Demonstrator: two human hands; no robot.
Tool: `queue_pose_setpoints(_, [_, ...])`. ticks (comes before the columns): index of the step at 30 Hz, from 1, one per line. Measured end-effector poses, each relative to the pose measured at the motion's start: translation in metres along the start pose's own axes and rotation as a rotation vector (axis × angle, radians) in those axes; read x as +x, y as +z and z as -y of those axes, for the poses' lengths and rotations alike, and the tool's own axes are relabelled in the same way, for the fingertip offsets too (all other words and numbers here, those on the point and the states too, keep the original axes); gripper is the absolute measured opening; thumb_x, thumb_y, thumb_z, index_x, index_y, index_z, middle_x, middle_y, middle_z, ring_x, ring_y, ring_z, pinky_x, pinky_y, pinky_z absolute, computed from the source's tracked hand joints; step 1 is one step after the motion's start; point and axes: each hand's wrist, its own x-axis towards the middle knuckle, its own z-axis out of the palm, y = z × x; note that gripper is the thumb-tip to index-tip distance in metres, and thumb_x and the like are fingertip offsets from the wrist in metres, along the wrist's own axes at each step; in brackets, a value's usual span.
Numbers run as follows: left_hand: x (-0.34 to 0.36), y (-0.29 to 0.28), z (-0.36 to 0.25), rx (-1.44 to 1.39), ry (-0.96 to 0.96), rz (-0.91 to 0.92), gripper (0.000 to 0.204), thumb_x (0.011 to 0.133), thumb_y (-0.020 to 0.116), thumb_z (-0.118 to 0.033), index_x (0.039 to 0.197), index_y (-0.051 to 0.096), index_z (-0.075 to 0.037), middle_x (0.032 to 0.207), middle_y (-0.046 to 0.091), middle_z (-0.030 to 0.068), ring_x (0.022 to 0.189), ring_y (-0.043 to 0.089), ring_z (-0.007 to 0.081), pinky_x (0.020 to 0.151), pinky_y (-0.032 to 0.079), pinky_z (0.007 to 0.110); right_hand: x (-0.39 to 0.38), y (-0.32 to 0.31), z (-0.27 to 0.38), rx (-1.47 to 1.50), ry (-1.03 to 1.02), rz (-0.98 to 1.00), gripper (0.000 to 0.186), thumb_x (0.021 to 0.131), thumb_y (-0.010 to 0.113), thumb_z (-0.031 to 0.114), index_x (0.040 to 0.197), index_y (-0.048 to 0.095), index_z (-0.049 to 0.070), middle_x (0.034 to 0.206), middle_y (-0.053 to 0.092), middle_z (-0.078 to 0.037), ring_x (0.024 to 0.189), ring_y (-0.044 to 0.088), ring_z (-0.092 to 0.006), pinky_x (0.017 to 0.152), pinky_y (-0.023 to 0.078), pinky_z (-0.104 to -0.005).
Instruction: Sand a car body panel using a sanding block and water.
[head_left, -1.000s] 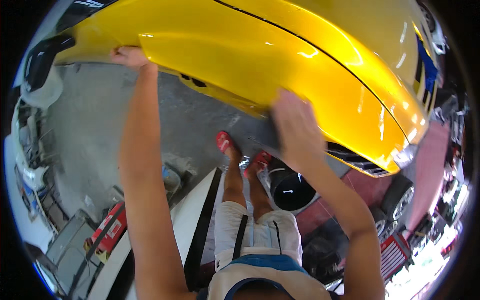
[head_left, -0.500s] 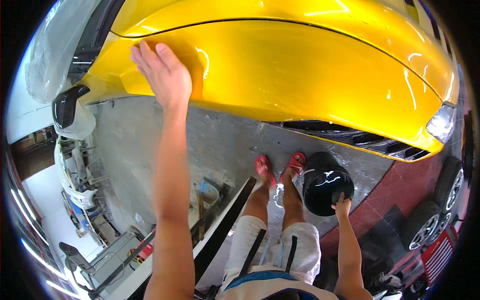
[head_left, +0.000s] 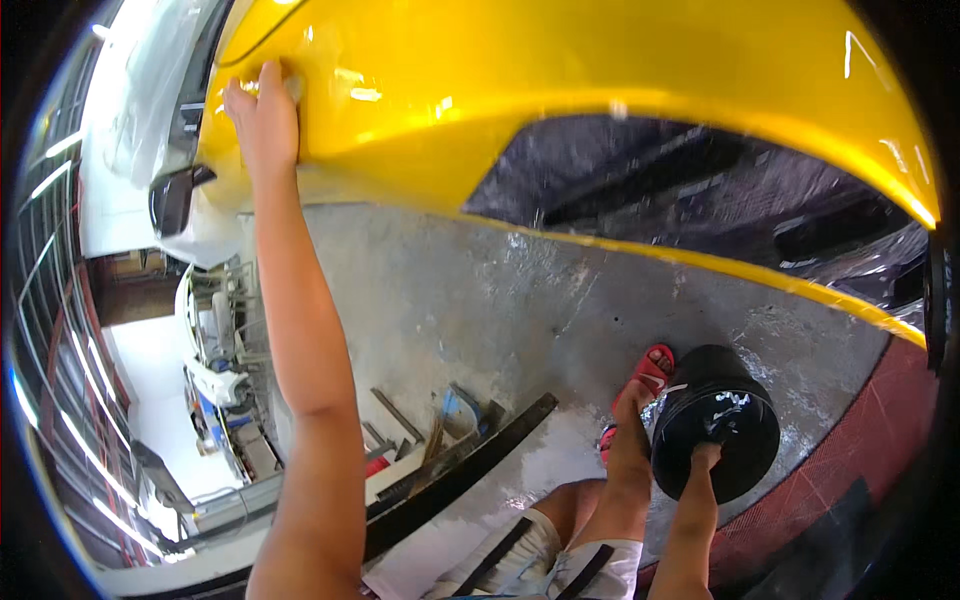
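Deeper inside black bucket now, right hand, fingers too hidden to tell; on yellow panel, left fingers spread

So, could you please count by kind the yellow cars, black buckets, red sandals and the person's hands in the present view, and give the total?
Yellow car: 1
Black bucket: 1
Red sandals: 2, one partly hidden
Hands: 2, the left hand against the car, the right hand in the bucket
Total: 6

Left hand reaches far forward; right hand hangs low.
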Motion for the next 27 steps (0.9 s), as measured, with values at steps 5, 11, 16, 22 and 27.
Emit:
queue_pose_setpoints(5, [0.028,-0.014,0.016,0.074,0.030,0.057,0.085,0.091,0.058,-0.047,0.146,0.041,0.015,0.157,0.036,0.0336,0.149,0.033,0.0411,0.121,0.027,0.041,-0.031,-0.004,0.022,1.539,0.425,0.528,0.026,0.085,0.063,0.011,0.109,0.062,0.002,0.110,0.066,-0.013,0.098,0.066,-0.0272,0.089,0.057,-0.0390])
queue_pose_setpoints(11, [-0.010,0.014,0.006,-0.051,-0.098,0.047,0.078,0.099,0.050,-0.043,0.147,0.036,0.017,0.157,0.031,0.0384,0.149,0.027,0.0491,0.125,0.020,0.049,-0.084,-0.138,-0.028,0.562,-0.730,0.228,0.036,0.087,0.074,0.034,0.106,0.063,0.005,0.111,0.067,-0.008,0.106,0.062,-0.0251,0.078,0.054,-0.0410])
queue_pose_setpoints(16, [-0.056,-0.025,-0.049,-0.019,-0.221,0.302,0.074,0.104,0.047,-0.037,0.151,0.029,0.017,0.157,0.030,0.0397,0.149,0.027,0.0521,0.125,0.018,0.055,-0.194,-0.301,0.085,1.490,0.493,0.813,0.037,0.082,0.062,0.009,0.118,0.059,0.002,0.120,0.065,-0.019,0.108,0.062,-0.0365,0.089,0.057,-0.0490])
queue_pose_setpoints(22, [-0.162,-0.057,-0.194,-0.293,0.038,0.431,0.068,0.099,0.054,-0.031,0.152,0.035,0.008,0.163,0.027,0.0289,0.152,0.025,0.0459,0.119,0.012,0.072,-0.398,-0.490,0.305,1.335,-0.228,0.629,0.047,0.082,0.056,0.004,0.129,0.056,0.002,0.121,0.065,-0.019,0.116,0.064,-0.0349,0.095,0.058,-0.0583])
queue_pose_setpoints(27, [-0.175,-0.048,-0.199,-0.468,0.205,0.392,0.064,0.093,0.061,-0.035,0.148,0.049,-0.005,0.163,0.034,0.0204,0.151,0.033,0.0383,0.117,0.014,0.073,-0.480,-0.548,0.463,1.031,-0.921,0.660,0.046,0.100,0.052,0.009,0.145,0.046,0.001,0.133,0.063,-0.017,0.127,0.062,-0.0336,0.101,0.055,-0.0575])
